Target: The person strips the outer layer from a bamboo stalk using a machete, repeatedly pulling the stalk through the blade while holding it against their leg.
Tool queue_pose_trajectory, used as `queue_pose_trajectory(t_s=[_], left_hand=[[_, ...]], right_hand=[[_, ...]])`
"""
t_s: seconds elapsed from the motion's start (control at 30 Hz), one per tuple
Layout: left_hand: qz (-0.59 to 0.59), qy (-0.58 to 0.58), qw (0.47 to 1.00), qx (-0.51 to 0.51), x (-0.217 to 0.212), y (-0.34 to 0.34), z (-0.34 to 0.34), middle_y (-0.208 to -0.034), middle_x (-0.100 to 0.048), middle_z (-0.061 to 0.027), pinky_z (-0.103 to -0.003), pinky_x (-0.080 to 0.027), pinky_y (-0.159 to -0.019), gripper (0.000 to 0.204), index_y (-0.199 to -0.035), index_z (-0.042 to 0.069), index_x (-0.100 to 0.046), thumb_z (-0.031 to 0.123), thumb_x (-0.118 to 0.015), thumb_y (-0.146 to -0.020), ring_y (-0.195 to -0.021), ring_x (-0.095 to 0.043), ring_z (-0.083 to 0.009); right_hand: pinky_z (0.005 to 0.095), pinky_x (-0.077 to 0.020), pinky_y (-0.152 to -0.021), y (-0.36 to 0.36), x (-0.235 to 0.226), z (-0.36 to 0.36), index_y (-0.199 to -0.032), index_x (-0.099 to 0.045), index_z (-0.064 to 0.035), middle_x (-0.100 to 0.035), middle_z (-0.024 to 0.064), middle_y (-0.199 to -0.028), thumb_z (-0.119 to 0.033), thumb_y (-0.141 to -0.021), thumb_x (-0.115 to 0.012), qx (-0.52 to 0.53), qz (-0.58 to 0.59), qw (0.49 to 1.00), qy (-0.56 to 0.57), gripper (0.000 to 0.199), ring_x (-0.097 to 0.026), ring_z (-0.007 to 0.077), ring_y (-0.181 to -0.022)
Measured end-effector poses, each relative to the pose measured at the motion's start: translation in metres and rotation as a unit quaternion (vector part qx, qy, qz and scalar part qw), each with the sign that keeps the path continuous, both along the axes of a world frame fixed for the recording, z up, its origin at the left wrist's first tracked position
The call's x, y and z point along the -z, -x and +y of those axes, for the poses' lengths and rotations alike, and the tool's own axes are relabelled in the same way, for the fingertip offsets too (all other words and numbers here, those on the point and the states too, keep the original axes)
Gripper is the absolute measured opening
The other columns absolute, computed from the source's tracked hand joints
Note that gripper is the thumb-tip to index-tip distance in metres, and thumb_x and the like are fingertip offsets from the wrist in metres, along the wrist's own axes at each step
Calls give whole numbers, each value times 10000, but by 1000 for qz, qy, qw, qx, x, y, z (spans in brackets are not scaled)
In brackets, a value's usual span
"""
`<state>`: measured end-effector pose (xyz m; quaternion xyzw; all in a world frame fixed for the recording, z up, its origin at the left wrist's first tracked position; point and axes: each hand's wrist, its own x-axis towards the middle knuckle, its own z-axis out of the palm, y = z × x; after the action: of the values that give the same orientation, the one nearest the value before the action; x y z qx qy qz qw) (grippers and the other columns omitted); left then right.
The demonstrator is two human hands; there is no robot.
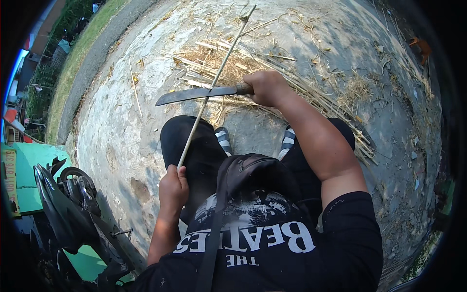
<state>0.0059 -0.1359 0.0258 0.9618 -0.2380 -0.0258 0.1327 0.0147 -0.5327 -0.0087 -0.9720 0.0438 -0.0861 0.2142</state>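
Observation:
A long thin stick [193, 130], pale like split bamboo, slants up and away from my left hand [173, 189], which is closed around its near end. Its far tip reaches past the pile of strips. My right hand [267, 87] grips the wooden handle of a machete [192, 95]. The broad, dark blade points left and crosses the stick about midway, appearing to touch it. Whether the edge bites into the stick, I cannot tell.
Beyond my feet lies a pile of pale split strips [311, 95] with curly shavings [233, 65]. One loose strip [134, 87] rests on the concrete ground [116, 126] at the left. A black motorcycle [73, 209] stands at the lower left, near a green wall [36, 160]. Grass [80, 58] borders a kerb beyond.

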Motion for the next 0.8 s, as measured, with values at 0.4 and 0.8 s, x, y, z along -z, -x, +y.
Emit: queue_pose_trajectory(t_s=[0.4, 0.8], left_hand=[[7, 23, 1000, 17, 2, 0, 3, -665, -593, -256, -576, -436, -556, 376, -851, 37, -494, 342, -483, -1072, -675, -602, -518], [0, 43, 999, 25, 5, 3, 11, -666, -585, -254, -569, -427, -552, 367, -850, 35, -489, 330, -493, -1068, -661, -588, -518]], right_hand=[[431, -539, -664, -1, 1, 4, -796, -637, -147, -692, 74, -738, -234, -778, -729, 12, -106, 993, 49, 128, -706, 297, -706], [469, -544, -693, 1, -10, 31, -780, -625, -139, -669, 71, -682, -212, -783, -702, -124, -148, 974, 117, 107, -705, 308, -712]])
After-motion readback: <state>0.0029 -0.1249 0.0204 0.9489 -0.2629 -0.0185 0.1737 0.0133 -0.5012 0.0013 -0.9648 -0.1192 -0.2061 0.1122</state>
